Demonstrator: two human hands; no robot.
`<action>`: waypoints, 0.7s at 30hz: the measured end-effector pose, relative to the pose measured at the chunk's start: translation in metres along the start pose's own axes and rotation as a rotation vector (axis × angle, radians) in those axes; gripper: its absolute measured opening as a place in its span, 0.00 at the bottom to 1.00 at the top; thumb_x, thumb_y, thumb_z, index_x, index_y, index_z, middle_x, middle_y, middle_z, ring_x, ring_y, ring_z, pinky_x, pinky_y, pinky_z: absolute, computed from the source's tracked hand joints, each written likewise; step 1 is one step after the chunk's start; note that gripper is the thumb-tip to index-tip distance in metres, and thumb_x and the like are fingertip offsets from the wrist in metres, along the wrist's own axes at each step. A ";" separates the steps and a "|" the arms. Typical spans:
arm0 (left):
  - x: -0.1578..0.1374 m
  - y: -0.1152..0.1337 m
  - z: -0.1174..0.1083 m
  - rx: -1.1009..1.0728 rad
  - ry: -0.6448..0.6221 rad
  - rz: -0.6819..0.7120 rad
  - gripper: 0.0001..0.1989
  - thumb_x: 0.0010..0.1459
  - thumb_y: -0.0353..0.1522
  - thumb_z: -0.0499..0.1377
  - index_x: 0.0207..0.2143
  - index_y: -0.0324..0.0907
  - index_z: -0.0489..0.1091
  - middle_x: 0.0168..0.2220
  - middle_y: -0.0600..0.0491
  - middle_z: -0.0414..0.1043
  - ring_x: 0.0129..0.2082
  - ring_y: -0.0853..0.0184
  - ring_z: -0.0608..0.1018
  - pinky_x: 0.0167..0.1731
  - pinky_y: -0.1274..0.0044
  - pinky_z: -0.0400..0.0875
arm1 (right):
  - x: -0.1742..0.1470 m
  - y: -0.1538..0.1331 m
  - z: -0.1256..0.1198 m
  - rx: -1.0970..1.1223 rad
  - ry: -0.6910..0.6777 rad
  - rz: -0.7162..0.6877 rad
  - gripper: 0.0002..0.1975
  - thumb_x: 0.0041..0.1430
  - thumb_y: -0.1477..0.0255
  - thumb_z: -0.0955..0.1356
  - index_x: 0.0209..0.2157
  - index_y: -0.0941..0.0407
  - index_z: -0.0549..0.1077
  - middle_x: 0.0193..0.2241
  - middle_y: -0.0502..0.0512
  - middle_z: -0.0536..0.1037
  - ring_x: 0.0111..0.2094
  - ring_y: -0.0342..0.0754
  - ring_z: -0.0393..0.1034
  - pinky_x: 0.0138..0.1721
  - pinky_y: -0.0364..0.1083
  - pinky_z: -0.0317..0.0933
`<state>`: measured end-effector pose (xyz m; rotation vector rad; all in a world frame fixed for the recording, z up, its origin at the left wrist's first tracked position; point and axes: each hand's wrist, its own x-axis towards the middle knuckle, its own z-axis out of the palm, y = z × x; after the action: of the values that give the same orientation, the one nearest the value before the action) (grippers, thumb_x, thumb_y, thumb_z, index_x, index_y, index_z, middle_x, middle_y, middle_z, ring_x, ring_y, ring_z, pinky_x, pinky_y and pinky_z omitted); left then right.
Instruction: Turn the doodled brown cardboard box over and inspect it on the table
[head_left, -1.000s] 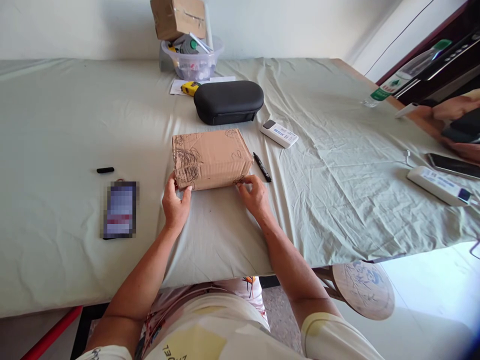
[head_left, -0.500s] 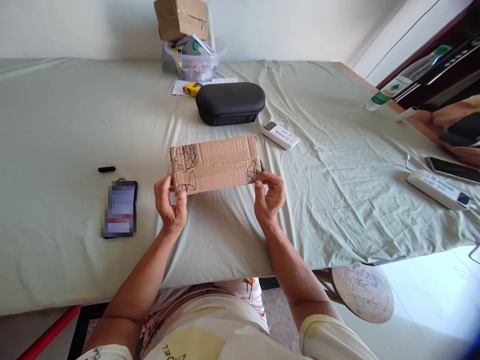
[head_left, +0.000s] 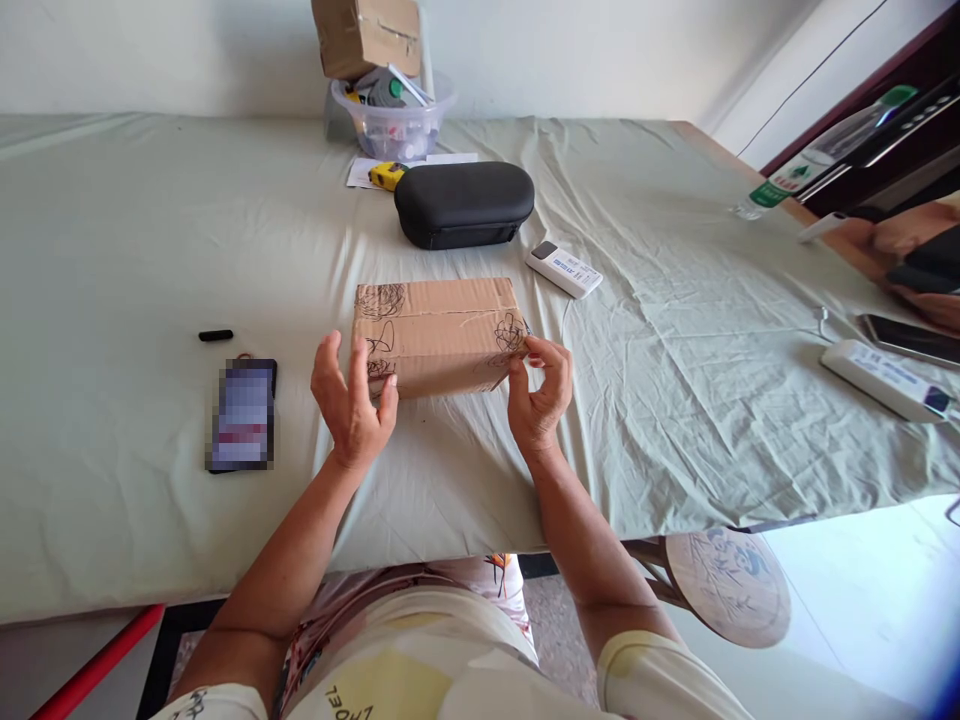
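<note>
A brown cardboard box (head_left: 450,325) with black scribbles near its corners is in front of me, its top and front side showing. My left hand (head_left: 352,400) is at the box's front left corner, fingers spread, the thumb close to the lower front edge; whether it touches cannot be told. At the right end, my right hand (head_left: 541,392) has its thumb and curled index finger at the front right corner, gripping it. The underside of the box is hidden. Left of my left hand lie a phone (head_left: 244,415) with a blurred screen and a small black cap-like piece (head_left: 216,336).
Beyond the box are a black zip case (head_left: 465,205), a white power bank (head_left: 564,270), a yellow tape measure (head_left: 387,177) and a plastic tub (head_left: 401,130). On the right are a bottle (head_left: 795,180), another white device (head_left: 885,380), a phone (head_left: 911,337) and another person's hand (head_left: 911,235).
The box has tilted, so more of its front side shows, and its left end has shifted right. My left hand's fingers have spread from their grip; my right hand stays at its corner.
</note>
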<state>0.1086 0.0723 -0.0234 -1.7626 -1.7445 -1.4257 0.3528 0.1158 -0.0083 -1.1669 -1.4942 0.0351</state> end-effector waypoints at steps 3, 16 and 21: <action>-0.002 0.007 -0.001 0.017 -0.099 0.039 0.24 0.68 0.43 0.60 0.62 0.46 0.74 0.71 0.39 0.65 0.78 0.45 0.56 0.75 0.50 0.43 | 0.000 -0.003 -0.002 -0.198 -0.037 -0.079 0.18 0.71 0.63 0.64 0.59 0.49 0.74 0.55 0.63 0.77 0.58 0.59 0.73 0.59 0.64 0.69; -0.006 0.043 0.001 0.026 -0.189 0.090 0.28 0.66 0.32 0.65 0.67 0.60 0.70 0.74 0.46 0.62 0.81 0.42 0.34 0.71 0.36 0.32 | -0.012 -0.055 0.017 -0.353 -0.446 -0.083 0.26 0.70 0.68 0.67 0.66 0.36 0.71 0.72 0.54 0.66 0.78 0.67 0.47 0.74 0.77 0.39; -0.005 0.044 0.002 0.036 -0.190 0.070 0.28 0.65 0.31 0.65 0.65 0.60 0.72 0.73 0.47 0.64 0.81 0.42 0.38 0.71 0.36 0.36 | -0.013 -0.049 0.022 -0.417 -0.406 -0.134 0.26 0.70 0.69 0.67 0.65 0.34 0.71 0.70 0.53 0.67 0.77 0.64 0.50 0.74 0.77 0.42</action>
<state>0.1496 0.0603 -0.0095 -1.9752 -1.7675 -1.2269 0.3031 0.0945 0.0046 -1.4462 -2.0019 -0.1453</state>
